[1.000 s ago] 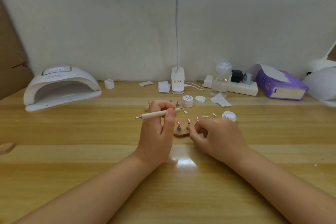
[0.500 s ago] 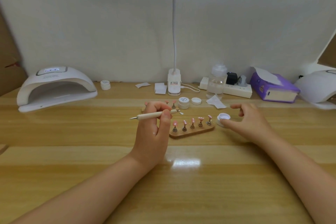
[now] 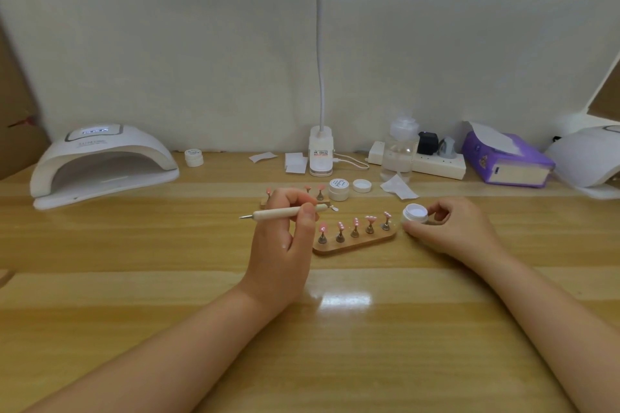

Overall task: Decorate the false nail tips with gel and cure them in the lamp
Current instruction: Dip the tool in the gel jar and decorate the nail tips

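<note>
Pinched pen [image 3: 288, 212] above 5 pink tips [image 3: 355, 224] on holder [image 3: 355, 244].

The curing lamp [image 3: 100, 164] at about ten o'clock on the worktop [image 3: 167, 295] bears a grey brand line on its top that seems to start with "SUN", the rest too small to read, and above it a lit display whose digits are blurred. The closed gel jar [image 3: 339, 189] near twelve o'clock has dark script on its lid, and the desk lamp's clip base [image 3: 321, 157] carries a red-and-white sticker; neither is legible.
</note>
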A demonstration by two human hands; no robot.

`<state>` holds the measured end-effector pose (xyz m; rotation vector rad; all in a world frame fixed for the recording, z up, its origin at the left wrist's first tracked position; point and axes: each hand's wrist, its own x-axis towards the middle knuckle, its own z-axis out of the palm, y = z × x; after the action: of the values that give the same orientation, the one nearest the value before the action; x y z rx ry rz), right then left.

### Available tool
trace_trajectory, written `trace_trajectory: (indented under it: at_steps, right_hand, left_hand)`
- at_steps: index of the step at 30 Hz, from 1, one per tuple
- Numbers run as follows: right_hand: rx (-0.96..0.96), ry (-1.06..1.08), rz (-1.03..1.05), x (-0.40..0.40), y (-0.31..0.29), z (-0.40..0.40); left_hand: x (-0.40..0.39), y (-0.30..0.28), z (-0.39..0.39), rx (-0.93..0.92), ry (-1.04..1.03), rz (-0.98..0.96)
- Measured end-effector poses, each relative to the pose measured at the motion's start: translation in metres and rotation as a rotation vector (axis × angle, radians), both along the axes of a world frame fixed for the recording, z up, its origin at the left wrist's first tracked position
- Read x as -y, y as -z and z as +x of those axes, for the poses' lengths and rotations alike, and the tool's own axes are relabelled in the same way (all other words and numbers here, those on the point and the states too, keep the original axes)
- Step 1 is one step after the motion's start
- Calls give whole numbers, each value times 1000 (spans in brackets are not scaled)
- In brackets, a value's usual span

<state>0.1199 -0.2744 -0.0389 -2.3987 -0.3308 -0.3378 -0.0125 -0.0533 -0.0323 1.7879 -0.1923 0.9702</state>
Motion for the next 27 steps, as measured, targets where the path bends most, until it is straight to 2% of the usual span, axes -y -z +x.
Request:
trace_trajectory:
  at_steps: [3,7,10,14,22,27]
  right_hand:
    - [166,-18,95,-5,-6,-7]
    - [354,-166,141,-28,-16,-33]
    - [363,-292,183,-44,-15,-51]
    - [308,-415,137,-53,-8,-63]
    - [431,-424,154,-59,-8,-69]
    - [442,-450,117,-60,-8,-70]
  left_hand:
    - [-2,0,1,-6,0,-17]
    - [-4,-3,3,-15,5,-115]
    - [-4,-6,2,7,31,-145]
    - [-1,-5,-1,-9,31,-83]
    - [4,-4,-3,-18,9,59]
    - [5,-3,-3,-36,14,85]
